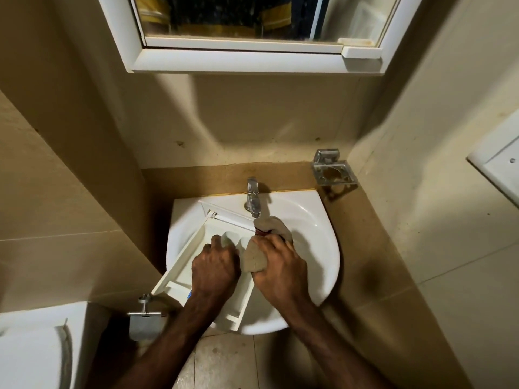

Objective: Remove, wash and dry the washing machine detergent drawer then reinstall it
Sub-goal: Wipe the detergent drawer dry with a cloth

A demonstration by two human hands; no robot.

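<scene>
The white detergent drawer (pixel 182 272) lies slantwise across the white corner sink (pixel 317 248), its front panel up near the tap and its back end jutting over the sink's left front rim. My left hand (pixel 214 269) presses down inside the drawer, fingers curled on a compartment divider. My right hand (pixel 280 272) grips a beige cloth (pixel 252 259), which bunches between both hands and trails up toward the tap, with a dark red patch at its far end.
A chrome tap (pixel 252 199) stands at the back of the sink; no running water is visible. A metal holder (pixel 334 171) is fixed to the right wall, a mirror cabinet (pixel 252 32) hangs above, a toilet-roll holder (pixel 144 315) lower left, a toilet (pixel 31 352) at the bottom left.
</scene>
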